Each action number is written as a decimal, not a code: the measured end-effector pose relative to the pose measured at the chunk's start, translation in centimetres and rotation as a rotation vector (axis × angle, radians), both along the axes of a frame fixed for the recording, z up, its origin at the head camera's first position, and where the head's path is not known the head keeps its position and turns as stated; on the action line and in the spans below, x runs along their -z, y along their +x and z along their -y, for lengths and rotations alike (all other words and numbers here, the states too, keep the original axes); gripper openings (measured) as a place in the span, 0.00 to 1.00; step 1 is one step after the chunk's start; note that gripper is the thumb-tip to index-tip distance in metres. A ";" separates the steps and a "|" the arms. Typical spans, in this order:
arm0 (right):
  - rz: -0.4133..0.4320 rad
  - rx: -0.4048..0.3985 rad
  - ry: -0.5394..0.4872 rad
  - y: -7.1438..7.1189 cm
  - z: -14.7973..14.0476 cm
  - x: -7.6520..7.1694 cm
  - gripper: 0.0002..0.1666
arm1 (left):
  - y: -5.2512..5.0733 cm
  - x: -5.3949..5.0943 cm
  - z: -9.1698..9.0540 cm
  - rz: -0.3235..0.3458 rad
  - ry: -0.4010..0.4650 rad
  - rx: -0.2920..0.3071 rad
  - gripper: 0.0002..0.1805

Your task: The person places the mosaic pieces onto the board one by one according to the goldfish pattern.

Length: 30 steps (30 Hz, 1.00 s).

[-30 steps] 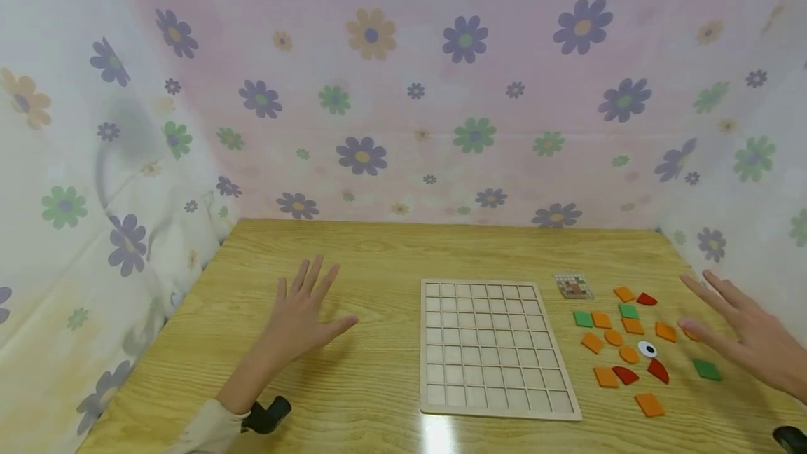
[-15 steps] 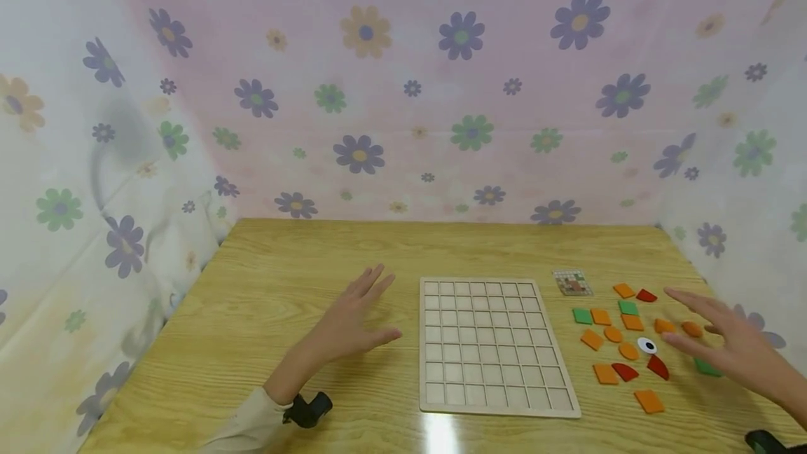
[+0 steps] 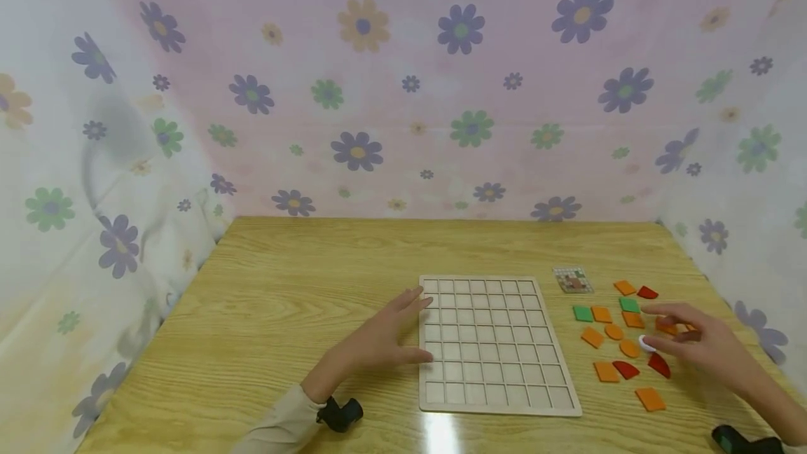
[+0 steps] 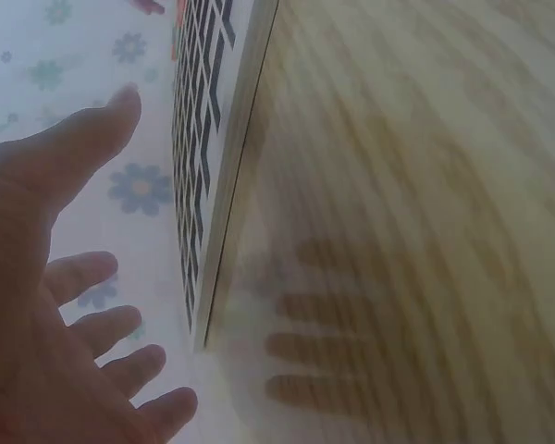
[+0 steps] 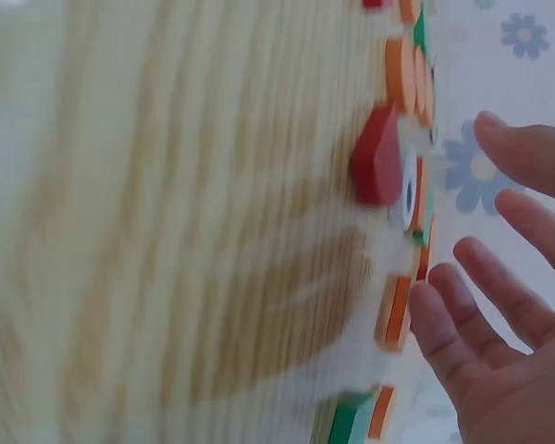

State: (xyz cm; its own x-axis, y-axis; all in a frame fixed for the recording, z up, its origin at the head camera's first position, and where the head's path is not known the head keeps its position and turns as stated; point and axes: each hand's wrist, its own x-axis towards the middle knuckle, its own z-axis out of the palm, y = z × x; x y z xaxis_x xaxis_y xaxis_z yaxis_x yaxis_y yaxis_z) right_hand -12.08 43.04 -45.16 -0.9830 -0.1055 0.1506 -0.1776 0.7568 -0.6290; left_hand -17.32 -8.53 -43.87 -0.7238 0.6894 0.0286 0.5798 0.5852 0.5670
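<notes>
Both grips stood apart, empty, left hand (image 3: 372, 342) by the gridded wooden board (image 3: 498, 410), right hand (image 3: 712, 342) by the eye disc (image 5: 406, 190), whose rim probably wanted light pinching.

My head view looks 12 o'clock and down over the table (image 3: 302, 258). Wrist views (both rolled sideways) sit close, left hand (image 4: 23, 319) at 8, right hand (image 5: 523, 384) at 4; head shares grid board (image 3: 482, 342) with left, loose pieces (image 5: 377, 157) with right.

- A screened-off tabletop workspace is shown; the wider room is hidden.
- The wood-grain table (image 3: 302, 258) is bounded along its far, left and right edges by flower-printed cloth (image 3: 391, 104), creased near the far left corner.
</notes>
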 end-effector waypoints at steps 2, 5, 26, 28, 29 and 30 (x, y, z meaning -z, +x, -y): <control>0.015 -0.026 -0.047 0.1 0.4 -0.1 0.25 | 0.1 0.1 -0.4 -0.004 -0.020 0.014 0.52; 0.029 -0.101 -0.114 0.3 1.1 0.0 0.21 | 0.2 0.2 -0.6 0.017 -0.035 0.018 0.53; -0.089 -0.189 0.029 -0.1 3.4 0.4 0.10 | 0.1 1.0 -0.5 0.127 -0.045 0.015 0.57; -0.098 -0.192 0.033 -0.1 3.4 0.5 0.10 | 0.1 1.1 -0.6 0.129 -0.041 0.010 0.57; -0.105 -0.193 0.037 -0.1 3.4 0.5 0.10 | 0.2 1.1 -0.6 0.131 -0.040 0.008 0.57; -0.112 -0.194 0.041 0.0 3.4 0.6 0.10 | 0.2 1.1 -0.6 0.131 -0.039 0.006 0.58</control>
State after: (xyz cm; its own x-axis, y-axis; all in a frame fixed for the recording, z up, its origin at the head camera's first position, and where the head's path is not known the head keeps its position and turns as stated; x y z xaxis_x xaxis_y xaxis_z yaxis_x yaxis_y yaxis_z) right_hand -12.13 39.61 -45.74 -0.9211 -0.2993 0.2492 -0.3893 0.7259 -0.5670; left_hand -17.13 -7.94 -44.97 -0.7154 0.6926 -0.0926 0.5061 0.6049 0.6148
